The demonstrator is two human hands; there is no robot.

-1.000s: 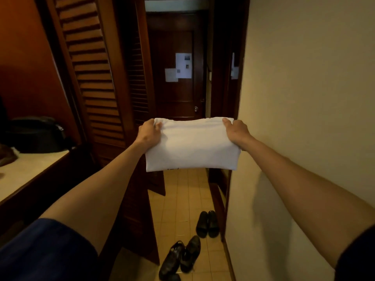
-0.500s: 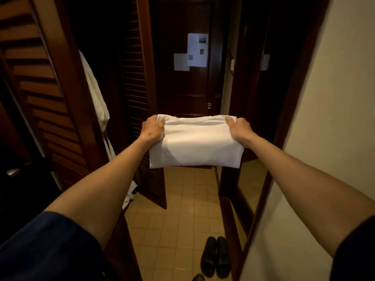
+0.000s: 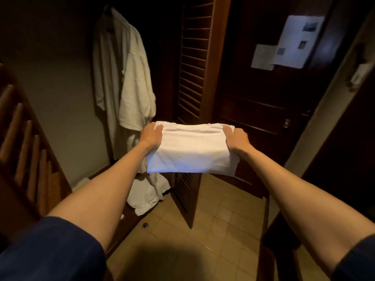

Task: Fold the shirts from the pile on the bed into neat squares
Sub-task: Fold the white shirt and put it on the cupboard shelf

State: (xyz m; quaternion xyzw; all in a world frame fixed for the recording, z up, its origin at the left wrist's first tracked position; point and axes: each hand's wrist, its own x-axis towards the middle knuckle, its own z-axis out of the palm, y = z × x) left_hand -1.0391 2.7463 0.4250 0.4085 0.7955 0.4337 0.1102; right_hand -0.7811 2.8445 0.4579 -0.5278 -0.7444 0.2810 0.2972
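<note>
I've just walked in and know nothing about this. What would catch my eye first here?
The folded white shirt, held out in mid-air at the centre, stands out brightly in the dim room; the left hand and right hand grip its two far corners. Behind it to the left, a pale cream bathrobe hangs in an open closet, beside a dark wooden louvred door.

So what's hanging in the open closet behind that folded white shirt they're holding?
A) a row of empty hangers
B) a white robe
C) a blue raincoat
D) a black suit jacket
B: a white robe hangs in the closet, up and to the left of the folded shirt, which the left hand and right hand hold by its side edges.
</note>
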